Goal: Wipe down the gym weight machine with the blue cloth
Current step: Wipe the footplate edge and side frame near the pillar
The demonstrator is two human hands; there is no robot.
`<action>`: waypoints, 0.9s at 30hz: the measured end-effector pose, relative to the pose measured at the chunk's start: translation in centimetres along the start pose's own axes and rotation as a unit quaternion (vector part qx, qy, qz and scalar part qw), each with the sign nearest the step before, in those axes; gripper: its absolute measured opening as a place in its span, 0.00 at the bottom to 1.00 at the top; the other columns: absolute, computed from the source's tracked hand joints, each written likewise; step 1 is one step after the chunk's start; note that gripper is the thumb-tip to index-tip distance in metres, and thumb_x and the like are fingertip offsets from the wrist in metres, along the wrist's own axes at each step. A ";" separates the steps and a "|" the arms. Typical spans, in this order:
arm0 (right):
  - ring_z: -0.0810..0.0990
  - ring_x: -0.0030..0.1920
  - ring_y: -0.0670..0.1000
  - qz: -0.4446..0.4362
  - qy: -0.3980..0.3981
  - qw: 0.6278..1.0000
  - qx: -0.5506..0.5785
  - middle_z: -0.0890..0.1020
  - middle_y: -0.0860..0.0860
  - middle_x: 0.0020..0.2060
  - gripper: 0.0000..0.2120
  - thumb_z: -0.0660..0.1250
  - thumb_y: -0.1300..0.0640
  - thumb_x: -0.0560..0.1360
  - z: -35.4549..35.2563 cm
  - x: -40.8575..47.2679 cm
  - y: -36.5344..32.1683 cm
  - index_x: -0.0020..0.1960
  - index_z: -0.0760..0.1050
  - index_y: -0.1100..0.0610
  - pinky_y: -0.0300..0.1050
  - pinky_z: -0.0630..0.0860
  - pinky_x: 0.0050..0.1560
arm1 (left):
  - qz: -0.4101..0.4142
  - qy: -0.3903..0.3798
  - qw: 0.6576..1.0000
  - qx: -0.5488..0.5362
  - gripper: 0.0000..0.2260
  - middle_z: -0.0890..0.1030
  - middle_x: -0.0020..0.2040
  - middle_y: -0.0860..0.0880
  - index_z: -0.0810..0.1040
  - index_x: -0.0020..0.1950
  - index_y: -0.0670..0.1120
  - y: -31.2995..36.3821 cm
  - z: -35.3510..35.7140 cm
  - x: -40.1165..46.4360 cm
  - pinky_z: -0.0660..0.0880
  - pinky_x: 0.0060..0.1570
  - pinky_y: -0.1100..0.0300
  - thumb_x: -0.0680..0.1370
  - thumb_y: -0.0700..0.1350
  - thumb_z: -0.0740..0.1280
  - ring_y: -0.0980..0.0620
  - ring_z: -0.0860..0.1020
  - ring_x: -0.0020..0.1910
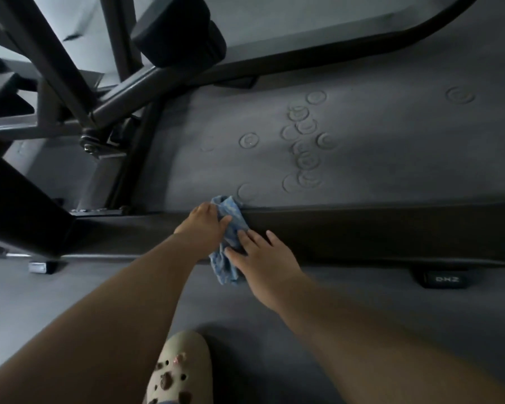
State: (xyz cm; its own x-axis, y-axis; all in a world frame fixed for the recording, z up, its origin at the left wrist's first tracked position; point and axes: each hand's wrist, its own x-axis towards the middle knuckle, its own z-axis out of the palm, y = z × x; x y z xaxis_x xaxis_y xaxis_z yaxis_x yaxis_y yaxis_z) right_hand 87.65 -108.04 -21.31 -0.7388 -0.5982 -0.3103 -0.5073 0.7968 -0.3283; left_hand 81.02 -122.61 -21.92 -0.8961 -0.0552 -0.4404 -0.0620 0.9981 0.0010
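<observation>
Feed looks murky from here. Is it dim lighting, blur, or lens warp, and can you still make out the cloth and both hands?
Head view: dim and bluish, no glare; wide-angle lens bends the base bar and frame at the edges; upper left is smeared. The blue cloth, left hand and right hand read clearly, though the dark bar's surface detail is lost.

Blue cloth (pixel 229 228): crumpled, mottled light blue, draped over top edge of machine's low base beam, upper end bunched on far side, lower end hanging down near face toward floor. Gym weight machine (pixel 362 231): dark matte metal frame, long horizontal base beam across view, angled tubes and bolted joint at upper left, black pad above.
</observation>
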 end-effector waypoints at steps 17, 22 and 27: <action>0.46 0.76 0.56 0.055 0.032 0.997 -0.038 0.46 0.58 0.76 0.27 0.52 0.58 0.81 1.2 -1.0 0.8 0.76 0.46 0.60 0.57 0.41 0.74 | 0.014 -0.077 0.994 0.078 0.22 0.54 0.74 0.37 0.49 0.77 0.52 1.3 -1.6 1.9 0.63 0.67 0.49 0.83 0.52 0.47 0.37 0.62 0.70; 0.44 0.76 0.55 0.089 0.046 0.995 -0.024 0.44 0.57 0.76 0.30 0.56 0.55 0.80 1.4 -5.5 4.6 0.76 0.46 0.59 0.56 0.40 0.74 | 0.084 -0.020 0.993 0.085 0.26 0.75 0.60 0.40 0.70 0.63 0.41 7.4 -0.6 0.8 0.70 0.59 0.49 0.79 0.61 0.49 0.40 0.73 0.58; 0.44 0.76 0.53 0.153 0.043 0.987 -0.025 0.44 0.55 0.77 0.33 0.55 0.44 0.80 1.0 -10.8 9.2 0.77 0.47 0.58 0.54 0.40 0.74 | 0.145 -0.021 0.987 0.063 0.28 0.72 0.64 0.40 0.68 0.66 0.42 14.9 0.7 0.6 0.69 0.60 0.50 0.78 0.63 0.52 0.40 0.71 0.62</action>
State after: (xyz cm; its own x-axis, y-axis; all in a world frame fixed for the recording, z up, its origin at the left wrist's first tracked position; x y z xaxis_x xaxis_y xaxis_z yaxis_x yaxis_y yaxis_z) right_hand 91.40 -94.36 -21.91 -0.8945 -0.3208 -0.3115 -0.2738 0.9437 -0.1856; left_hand 79.85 -107.74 -22.77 -0.8493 0.2318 -0.4744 0.2514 0.9676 0.0227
